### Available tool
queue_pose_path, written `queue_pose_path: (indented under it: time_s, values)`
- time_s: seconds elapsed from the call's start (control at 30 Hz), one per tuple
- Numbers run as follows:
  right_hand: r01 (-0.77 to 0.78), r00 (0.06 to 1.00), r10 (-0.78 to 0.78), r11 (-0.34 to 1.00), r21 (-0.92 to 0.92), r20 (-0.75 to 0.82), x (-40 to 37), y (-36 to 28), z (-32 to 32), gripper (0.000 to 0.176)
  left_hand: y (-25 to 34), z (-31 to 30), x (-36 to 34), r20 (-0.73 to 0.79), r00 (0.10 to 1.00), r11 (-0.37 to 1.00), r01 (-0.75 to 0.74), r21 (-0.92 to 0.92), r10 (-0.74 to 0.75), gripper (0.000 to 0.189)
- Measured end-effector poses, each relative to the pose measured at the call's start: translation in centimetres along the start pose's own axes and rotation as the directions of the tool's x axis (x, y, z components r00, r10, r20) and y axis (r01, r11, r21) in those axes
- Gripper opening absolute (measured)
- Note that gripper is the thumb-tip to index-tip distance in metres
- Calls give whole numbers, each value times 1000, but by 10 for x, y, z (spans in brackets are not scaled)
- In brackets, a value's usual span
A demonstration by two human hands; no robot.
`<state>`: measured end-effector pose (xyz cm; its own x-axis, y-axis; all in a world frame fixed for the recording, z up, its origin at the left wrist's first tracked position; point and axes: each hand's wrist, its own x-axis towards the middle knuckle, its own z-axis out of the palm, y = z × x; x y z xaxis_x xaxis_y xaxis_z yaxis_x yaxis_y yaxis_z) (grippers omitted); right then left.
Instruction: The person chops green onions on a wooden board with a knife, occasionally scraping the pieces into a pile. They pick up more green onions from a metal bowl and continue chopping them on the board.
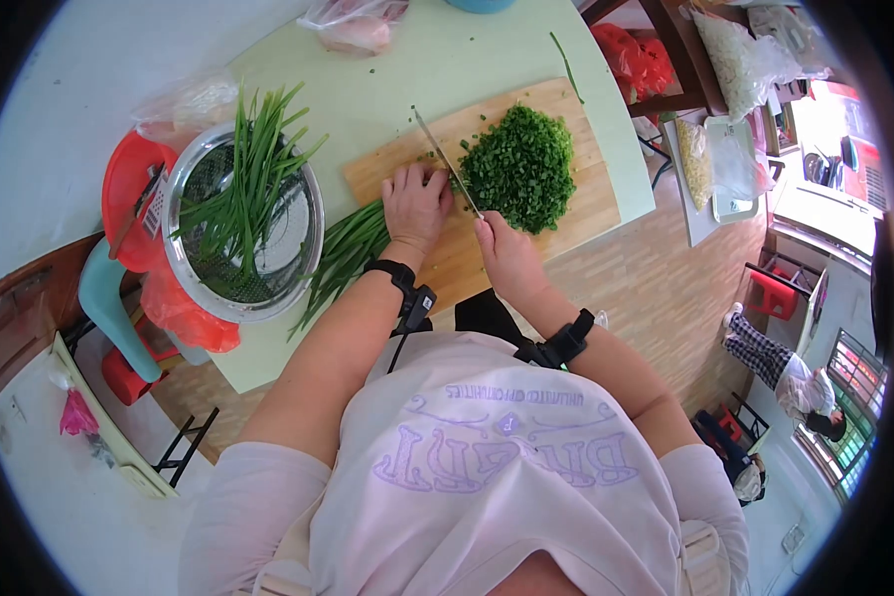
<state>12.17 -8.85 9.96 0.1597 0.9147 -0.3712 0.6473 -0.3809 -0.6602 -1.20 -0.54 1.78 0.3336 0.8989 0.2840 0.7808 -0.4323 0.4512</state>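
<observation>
My left hand [416, 206] is closed over a bundle of long green chives [346, 248], pressing it to the wooden cutting board [368, 171]. The cut end lies under my fingers, beside the blade. In my right hand [508, 256] is the handle of a kitchen knife [447, 164], its blade slanting away up and to the left. Just right of the blade, a heap of chopped chives [520, 169] covers much of the board. A metal colander [315, 243] left of the board holds more whole chives [253, 184].
Plastic bags [353, 25] lie at the table's far edge. A red basin [129, 184] stands behind the colander, near a teal stool [109, 298]. One chive stalk [567, 68] rests right of the board's top. Two other people [795, 382] are at the right.
</observation>
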Motion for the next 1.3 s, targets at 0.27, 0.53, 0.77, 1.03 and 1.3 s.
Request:
queue_pose_path:
  time_s: [0.27,0.53,0.77,1.03,1.3]
  values:
    - [11,1000,-13,998,64,23,21,10,5,35,0,0,1,7,1000,1000,-3,-7,3,18]
    - [16,999,-10,992,125,-44,43,5,21,35,0,3,0,-1,1000,1000,-8,15,8,18]
    - [-12,1000,13,981,195,-8,40,10,6,35,1,2,1,-39,999,1000,-4,0,4,15]
    - [-23,999,20,996,84,37,3,3,-4,33,1,1,1,-26,1000,1000,-2,-7,2,15]
    - [-24,1000,22,990,137,16,5,10,9,33,0,1,0,-3,1000,1000,-7,4,7,16]
